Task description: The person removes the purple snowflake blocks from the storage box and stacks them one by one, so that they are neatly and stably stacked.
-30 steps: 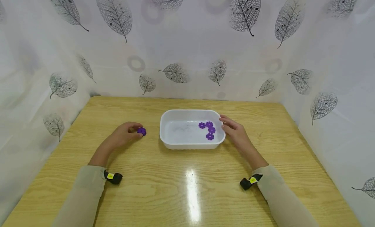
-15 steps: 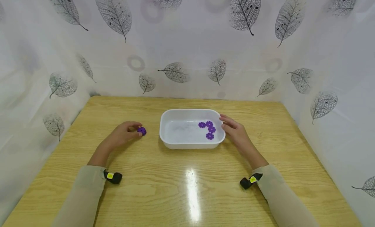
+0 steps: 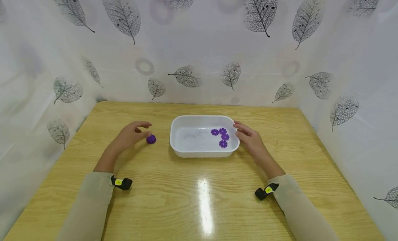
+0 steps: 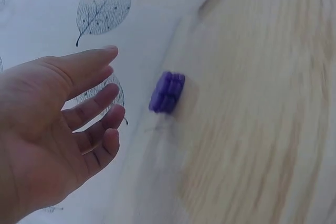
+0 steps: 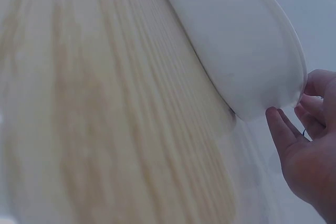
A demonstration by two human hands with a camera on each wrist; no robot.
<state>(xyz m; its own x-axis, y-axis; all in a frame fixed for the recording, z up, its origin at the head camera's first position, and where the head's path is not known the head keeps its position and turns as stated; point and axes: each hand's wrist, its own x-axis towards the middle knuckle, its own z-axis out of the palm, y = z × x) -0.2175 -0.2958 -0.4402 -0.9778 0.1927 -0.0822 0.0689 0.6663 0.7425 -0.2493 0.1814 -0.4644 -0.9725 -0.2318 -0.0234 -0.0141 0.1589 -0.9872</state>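
Observation:
In the head view, my left hand [image 3: 130,135] is just left of a small stack of purple flower-shaped discs [image 3: 151,139], its thumb beside the stack and its fingers raised apart. The left wrist view shows a gap between that hand [image 4: 68,119] and the stacked discs [image 4: 167,92], which sit on the table. At the right end of a white plastic basin [image 3: 205,154], my right hand [image 3: 252,139] touches the rim and outer wall with extended fingers and thumb. Inside the basin's right half lie several more purple flower-shaped discs [image 3: 223,144].
A wooden table [image 3: 161,192] carries the basin and the stack. Behind it and at both sides hangs a pale curtain [image 3: 199,44] printed with dark leaves. Each wrist wears a black strap with a small camera [image 3: 125,184].
My left fingers have come off the stack of purple discs, and the hand has opened and lifted slightly away. The stack stays in place. My right hand has not moved from the basin.

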